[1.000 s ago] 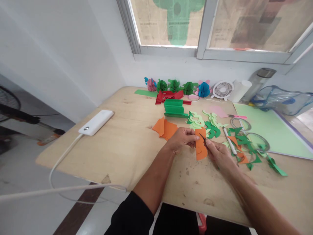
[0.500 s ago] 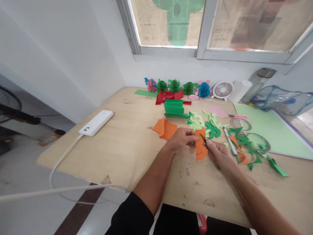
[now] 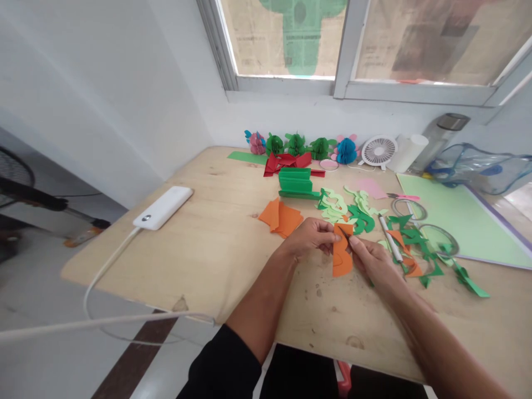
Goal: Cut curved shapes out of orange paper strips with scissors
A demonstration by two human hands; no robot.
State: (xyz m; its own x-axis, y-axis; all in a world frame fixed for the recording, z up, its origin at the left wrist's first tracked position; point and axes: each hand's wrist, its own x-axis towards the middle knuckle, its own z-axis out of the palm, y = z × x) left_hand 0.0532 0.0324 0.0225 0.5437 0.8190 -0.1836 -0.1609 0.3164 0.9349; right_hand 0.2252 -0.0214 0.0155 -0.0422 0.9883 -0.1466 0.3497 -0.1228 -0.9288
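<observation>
My left hand (image 3: 315, 238) pinches the left edge of an orange paper piece (image 3: 342, 262), which has a curved outline drawn on it and a partly cut right edge. Closed around small scissors (image 3: 344, 234), my right hand (image 3: 373, 259) has their dark blades at the upper part of the paper; the handles are hidden by the fingers. Beyond my left hand lies a stack of folded orange paper (image 3: 283, 218). Light green cut paper shapes (image 3: 333, 205) and darker green ones (image 3: 362, 220) are just past the hands.
Right of my right hand lie a white pen (image 3: 391, 239), green and orange scraps (image 3: 415, 249) and tape rolls (image 3: 439, 239). Folded green paper (image 3: 295, 182), red paper (image 3: 286, 164) and paper honeycomb figures (image 3: 296, 145) line the back. A white power bank (image 3: 163, 208) with a cable sits left.
The orange paper has shifted slightly down and turned a little between my hands. The scissor blades still meet its upper part, and both hands keep their grip.
</observation>
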